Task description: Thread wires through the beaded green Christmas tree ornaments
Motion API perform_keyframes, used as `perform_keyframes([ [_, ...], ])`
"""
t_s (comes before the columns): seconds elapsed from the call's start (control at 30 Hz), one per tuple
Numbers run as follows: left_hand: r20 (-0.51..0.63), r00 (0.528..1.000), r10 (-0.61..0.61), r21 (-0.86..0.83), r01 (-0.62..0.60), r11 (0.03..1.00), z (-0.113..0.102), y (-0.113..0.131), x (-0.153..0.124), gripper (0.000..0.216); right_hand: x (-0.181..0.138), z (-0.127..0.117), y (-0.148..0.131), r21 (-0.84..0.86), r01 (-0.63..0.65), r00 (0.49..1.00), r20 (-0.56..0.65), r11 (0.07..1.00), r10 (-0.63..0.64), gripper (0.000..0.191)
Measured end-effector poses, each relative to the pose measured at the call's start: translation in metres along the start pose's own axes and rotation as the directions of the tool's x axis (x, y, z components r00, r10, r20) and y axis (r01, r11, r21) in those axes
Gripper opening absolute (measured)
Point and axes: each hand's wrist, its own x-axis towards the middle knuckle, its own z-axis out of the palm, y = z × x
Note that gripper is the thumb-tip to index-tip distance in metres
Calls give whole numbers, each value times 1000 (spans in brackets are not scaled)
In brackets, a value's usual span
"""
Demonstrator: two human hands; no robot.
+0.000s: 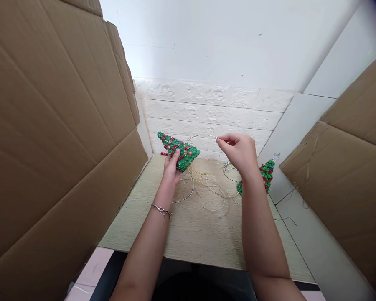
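My left hand (173, 166) is closed around a small green Christmas tree (184, 155), decorated with red garland and coloured beads. The tree is tilted, its tip pointing up and to the left. My right hand (236, 148) pinches the end of a thin pale cord (202, 135), which arcs over to the tree's decorated face. Behind my right forearm stands a second green Christmas tree (267, 173) with red garland and a clear star on top; the forearm hides part of it.
Loose yellow, white and green cords (211, 190) lie tangled on the pale wooden tabletop (203, 238). Cardboard panels rise on the left (65, 125) and right (347, 167). A white brick-patterned wall (207, 100) closes off the back.
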Motion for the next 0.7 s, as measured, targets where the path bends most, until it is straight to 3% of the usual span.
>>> perform_keyframes([
  [0.7, -12, 997, -81, -65, 80, 995, 4, 6, -5, 15, 2, -5, 11, -3, 108, 994, 11, 994, -108, 16],
])
